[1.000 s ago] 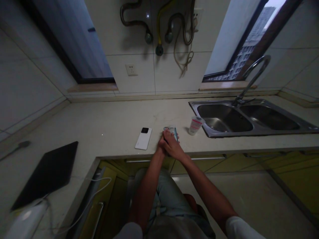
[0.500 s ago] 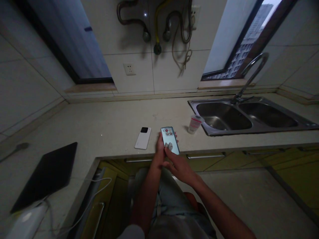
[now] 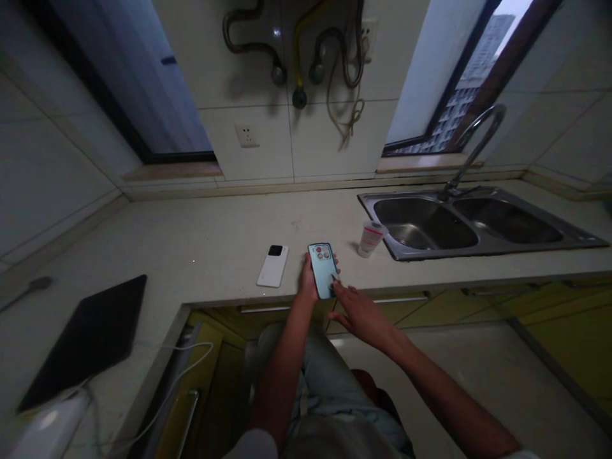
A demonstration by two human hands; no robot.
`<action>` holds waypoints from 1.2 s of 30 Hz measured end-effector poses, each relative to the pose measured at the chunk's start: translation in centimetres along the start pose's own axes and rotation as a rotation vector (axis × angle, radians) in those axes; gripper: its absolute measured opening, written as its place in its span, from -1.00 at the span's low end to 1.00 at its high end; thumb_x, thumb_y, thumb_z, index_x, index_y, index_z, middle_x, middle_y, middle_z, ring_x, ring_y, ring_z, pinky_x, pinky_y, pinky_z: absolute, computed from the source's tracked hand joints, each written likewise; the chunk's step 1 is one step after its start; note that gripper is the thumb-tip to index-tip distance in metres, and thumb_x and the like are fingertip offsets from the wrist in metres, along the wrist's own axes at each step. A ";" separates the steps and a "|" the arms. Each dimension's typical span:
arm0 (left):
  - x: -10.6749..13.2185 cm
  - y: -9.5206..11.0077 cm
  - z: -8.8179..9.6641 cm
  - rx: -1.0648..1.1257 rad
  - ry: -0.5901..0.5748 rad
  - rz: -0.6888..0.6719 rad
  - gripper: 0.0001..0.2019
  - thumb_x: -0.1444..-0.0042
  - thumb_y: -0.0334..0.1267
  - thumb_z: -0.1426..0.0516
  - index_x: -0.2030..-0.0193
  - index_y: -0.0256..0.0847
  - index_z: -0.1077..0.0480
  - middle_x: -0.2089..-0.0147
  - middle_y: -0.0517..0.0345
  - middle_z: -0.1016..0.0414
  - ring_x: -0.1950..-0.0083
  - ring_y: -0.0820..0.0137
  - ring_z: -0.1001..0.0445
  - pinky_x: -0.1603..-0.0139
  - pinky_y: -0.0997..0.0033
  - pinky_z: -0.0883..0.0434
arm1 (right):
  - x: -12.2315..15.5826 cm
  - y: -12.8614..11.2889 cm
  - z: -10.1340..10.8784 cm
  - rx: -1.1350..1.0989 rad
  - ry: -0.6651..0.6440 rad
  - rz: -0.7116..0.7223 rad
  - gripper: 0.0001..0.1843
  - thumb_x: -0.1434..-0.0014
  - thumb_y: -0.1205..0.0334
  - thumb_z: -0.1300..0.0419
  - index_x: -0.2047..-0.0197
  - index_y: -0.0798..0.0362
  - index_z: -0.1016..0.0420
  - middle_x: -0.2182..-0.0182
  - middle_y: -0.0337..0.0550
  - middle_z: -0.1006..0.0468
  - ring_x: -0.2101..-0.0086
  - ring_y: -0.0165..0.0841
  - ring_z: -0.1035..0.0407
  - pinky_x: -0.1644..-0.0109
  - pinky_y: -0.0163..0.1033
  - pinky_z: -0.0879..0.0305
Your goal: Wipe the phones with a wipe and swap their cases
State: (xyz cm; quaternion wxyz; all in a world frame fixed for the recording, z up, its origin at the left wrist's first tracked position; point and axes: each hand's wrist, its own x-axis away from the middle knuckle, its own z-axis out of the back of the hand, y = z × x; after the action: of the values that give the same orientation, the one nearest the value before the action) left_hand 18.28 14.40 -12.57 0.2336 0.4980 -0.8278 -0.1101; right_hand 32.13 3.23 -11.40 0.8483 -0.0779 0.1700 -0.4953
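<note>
A light-blue phone (image 3: 322, 268) with a dark edge lies back side up in my left hand (image 3: 308, 280), over the counter's front edge. My left fingers wrap round it from beneath, their tips showing at its right side. At the phone's lower right edge is a small grey-white piece (image 3: 333, 278), which looks like cloth or tissue. My right hand (image 3: 361, 312) presses it there with its fingertips, the thumb held apart below. To the left, a white phone (image 3: 273, 266) with a black camera block lies on the counter (image 3: 215, 242).
A clear plastic cup (image 3: 370, 240) with red markings stands beside the double sink (image 3: 425, 223) and its tap (image 3: 478, 143). At the left lie a black flat panel (image 3: 90, 338), a white device (image 3: 52, 424) and a white cable (image 3: 191, 366). Drawers run under the counter edge.
My right hand has slid right across the phone's back, taking the grey-white piece from the lower middle to the right edge. My left hand keeps its hold; the view has shifted slightly.
</note>
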 end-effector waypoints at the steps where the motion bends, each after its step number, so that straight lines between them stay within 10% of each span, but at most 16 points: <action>1: 0.0 0.0 -0.1 -0.004 0.001 0.007 -0.36 -0.33 0.17 0.18 -0.13 -0.32 -0.44 0.09 -0.16 -0.61 0.09 0.15 -0.61 0.00 0.08 -0.52 | -0.1 0.1 -0.4 0.002 0.015 0.013 -0.14 -0.27 0.01 -0.21 -0.44 0.23 0.04 -0.28 0.37 -0.28 -0.24 0.04 -0.27 -0.29 0.21 -0.21; 7: -0.1 -0.4 -0.2 -0.068 0.093 0.039 -0.46 -0.35 0.06 0.08 -0.14 -0.33 -0.45 0.09 -0.12 -0.63 0.00 0.17 -0.59 -0.13 0.18 -0.45 | -4.3 1.5 -1.8 -0.027 0.131 -0.038 -0.10 -0.37 -0.02 -0.02 -0.49 0.25 0.39 -0.38 0.43 -0.01 -0.38 0.02 0.05 -0.36 0.35 0.07; 14: 0.0 0.0 0.1 -0.063 0.060 0.043 -0.44 -0.30 0.11 0.01 -0.24 -0.23 -0.40 -0.05 -0.07 -0.59 -0.14 0.09 -0.52 -0.24 0.04 -0.37 | -9.6 2.2 -1.0 -0.187 0.214 -0.081 -0.24 -0.41 -0.10 0.13 -0.45 0.28 0.04 -0.34 0.36 -0.16 -0.36 -0.01 -0.05 -0.39 0.24 0.02; 36: 0.6 -0.1 0.9 0.005 0.017 -0.055 -0.46 -0.23 0.18 -0.01 -0.01 -0.28 -0.45 0.26 -0.06 -0.59 0.29 0.25 -0.59 0.25 0.26 -0.54 | -3.7 0.1 -2.4 -0.447 0.251 0.047 -0.51 -0.28 0.26 -0.12 -0.28 0.04 -0.35 -0.10 0.09 -0.52 -0.05 -0.15 -0.46 -0.13 0.01 -0.40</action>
State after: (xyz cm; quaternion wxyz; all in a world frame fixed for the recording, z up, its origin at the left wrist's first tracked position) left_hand 17.65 13.76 -13.21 0.2361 0.5220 -0.8122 -0.1100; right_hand 29.66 6.58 -12.87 0.7936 -0.1972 0.3810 -0.4314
